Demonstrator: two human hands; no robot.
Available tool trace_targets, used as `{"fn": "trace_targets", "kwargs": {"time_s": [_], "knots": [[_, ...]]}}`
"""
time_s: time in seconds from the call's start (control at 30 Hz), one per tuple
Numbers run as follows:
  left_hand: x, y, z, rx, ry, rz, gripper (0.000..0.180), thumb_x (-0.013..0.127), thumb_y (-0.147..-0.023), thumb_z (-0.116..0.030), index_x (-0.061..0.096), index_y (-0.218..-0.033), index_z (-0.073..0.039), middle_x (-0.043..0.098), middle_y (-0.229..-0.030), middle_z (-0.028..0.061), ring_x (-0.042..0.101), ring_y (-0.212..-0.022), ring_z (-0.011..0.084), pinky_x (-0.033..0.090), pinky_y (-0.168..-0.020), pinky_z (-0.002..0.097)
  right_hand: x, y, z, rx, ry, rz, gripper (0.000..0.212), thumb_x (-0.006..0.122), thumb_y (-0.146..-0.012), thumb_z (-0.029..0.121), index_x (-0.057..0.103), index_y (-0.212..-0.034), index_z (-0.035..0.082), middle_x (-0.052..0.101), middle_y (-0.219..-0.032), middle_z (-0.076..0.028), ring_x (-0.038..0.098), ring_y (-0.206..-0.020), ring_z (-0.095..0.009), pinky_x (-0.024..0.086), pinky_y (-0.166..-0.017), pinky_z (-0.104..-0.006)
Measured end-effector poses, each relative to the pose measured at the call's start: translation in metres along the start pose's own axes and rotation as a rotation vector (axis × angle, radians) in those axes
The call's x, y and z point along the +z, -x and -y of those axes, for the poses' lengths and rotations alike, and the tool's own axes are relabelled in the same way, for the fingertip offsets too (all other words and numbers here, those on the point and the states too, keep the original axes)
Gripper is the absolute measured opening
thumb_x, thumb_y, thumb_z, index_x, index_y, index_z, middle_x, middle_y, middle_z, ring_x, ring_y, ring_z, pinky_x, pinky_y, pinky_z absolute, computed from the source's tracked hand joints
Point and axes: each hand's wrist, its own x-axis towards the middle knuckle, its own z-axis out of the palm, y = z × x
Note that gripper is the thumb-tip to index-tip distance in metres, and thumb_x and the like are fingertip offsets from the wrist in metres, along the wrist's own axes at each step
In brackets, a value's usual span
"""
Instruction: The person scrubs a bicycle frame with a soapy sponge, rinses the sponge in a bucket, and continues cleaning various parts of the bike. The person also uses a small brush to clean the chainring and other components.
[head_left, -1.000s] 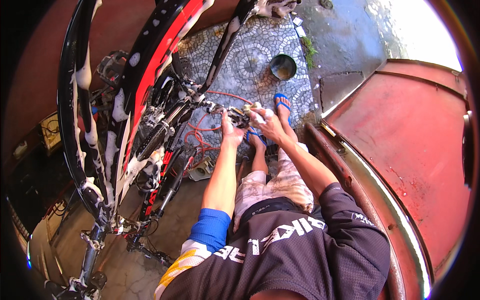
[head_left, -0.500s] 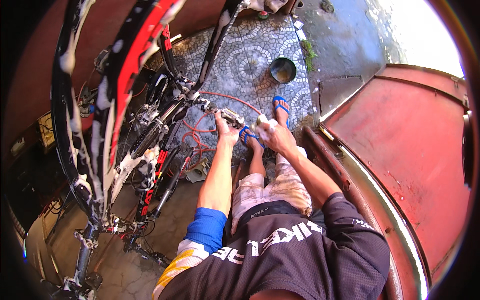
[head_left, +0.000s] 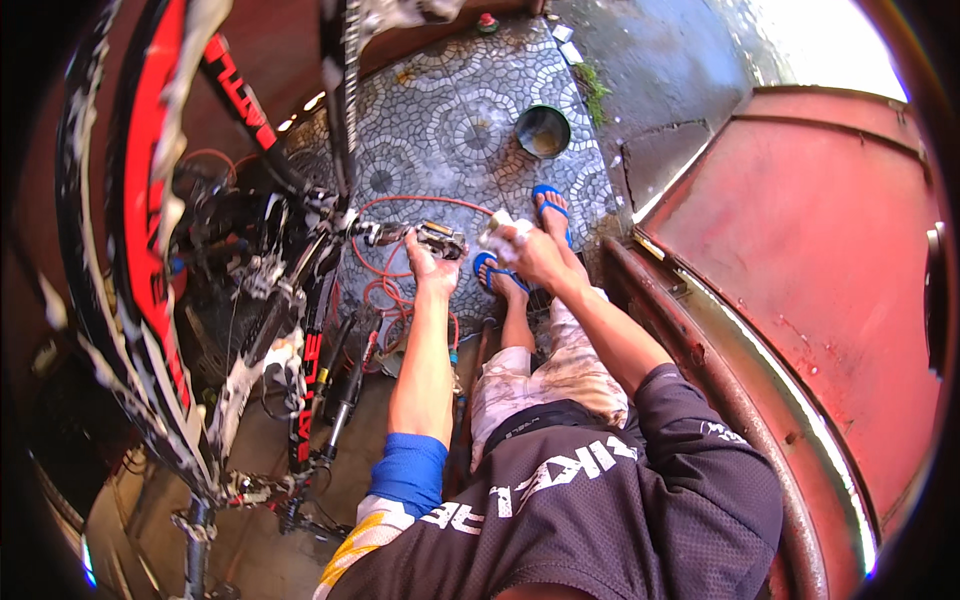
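A soapy black and red bicycle frame (head_left: 148,230) fills the left side, streaked with white foam. My left hand (head_left: 430,268) grips a dark bicycle pedal (head_left: 440,240) with an amber reflector, its fingers and thumb around the pedal's near side. From the pedal, the crank arm (head_left: 368,232) runs left to the frame. Just right of the pedal, my right hand (head_left: 535,258) is closed on a whitish foamy wad (head_left: 505,232), perhaps a sponge or cloth. A small gap shows between this wad and the pedal.
Orange hose (head_left: 425,198) curls over the patterned tile floor (head_left: 440,150) beyond and beneath my hands. A dark bucket (head_left: 543,131) with murky liquid stands ahead. Along the right run a rusty pipe (head_left: 680,335) and a red metal panel (head_left: 800,250). My feet in blue flip-flops are close below my hands.
The pedal has turned, its amber reflector now facing up, and it carries less foam. My right hand stays close to it with the foamy wad. The whole view has shifted, moving the frame leftward.
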Motion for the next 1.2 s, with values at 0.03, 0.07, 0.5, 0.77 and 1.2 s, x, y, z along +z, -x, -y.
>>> {"fn": "trace_targets", "kwargs": {"time_s": [0.03,0.07,0.5,0.77,1.2], "knots": [[0.002,0.0,0.0,-0.005,0.017,-0.03,0.049,0.057,-0.091,-0.063,0.06,-0.106,-0.017,0.066,-0.104,0.0079,0.063,-0.097,0.0302,0.05,-0.087,0.0615,-0.014,-0.008,-0.003,0.026,0.028,-0.088,0.026,0.07,-0.09,0.033,0.066,-0.111,0.018,0.073,-0.1,-0.017,0.071,-0.092,-0.04,0.057,-0.078,-0.0486],[0.005,0.005,-0.001,0.001,-0.001,-0.015,0.05,0.057,-0.092,-0.063,0.059,-0.107,-0.016,0.066,-0.104,0.0087,0.063,-0.097,0.0307,0.051,-0.086,0.0612,-0.023,-0.017,-0.015,0.061,0.056,-0.183,0.029,0.069,-0.09,0.035,0.065,-0.113,0.017,0.074,-0.097,-0.017,0.071,-0.093,-0.04,0.056,-0.079,-0.0484],[0.03,0.022,-0.019,0.084,-0.026,-0.062,0.04,0.067,-0.094,-0.054,0.062,-0.115,-0.02,0.067,-0.111,0.0043,0.064,-0.098,0.0297,0.053,-0.085,0.0614,-0.018,-0.2,-0.285,0.481,0.485,-0.055,0.022,0.062,-0.089,0.021,0.076,-0.093,0.005,0.073,-0.109,-0.02,0.073,-0.099,-0.034,0.059,-0.08,-0.0477],[0.066,0.029,-0.013,0.149,-0.078,-0.062,0.048,0.057,-0.099,-0.058,0.055,-0.12,-0.015,0.055,-0.098,0.0074,0.053,-0.097,0.0255,0.049,-0.086,0.0543,0.071,-0.311,-0.393,0.33,0.677,0.386,0.034,0.053,-0.097,0.021,0.074,-0.12,0.009,0.071,-0.128,-0.013,0.067,-0.119,-0.027,0.052,-0.098,-0.0446],[0.069,0.026,-0.022,0.129,-0.087,-0.009,0.051,0.058,-0.099,-0.055,0.051,-0.127,-0.013,0.053,-0.107,0.0088,0.05,-0.105,0.0268,0.049,-0.088,0.0546,0.087,-0.31,-0.448,0.463,0.54,0.201,0.027,0.061,-0.091,0.015,0.076,-0.111,0.007,0.073,-0.119,-0.019,0.072,-0.103,-0.035,0.058,-0.086,-0.0472]]}}
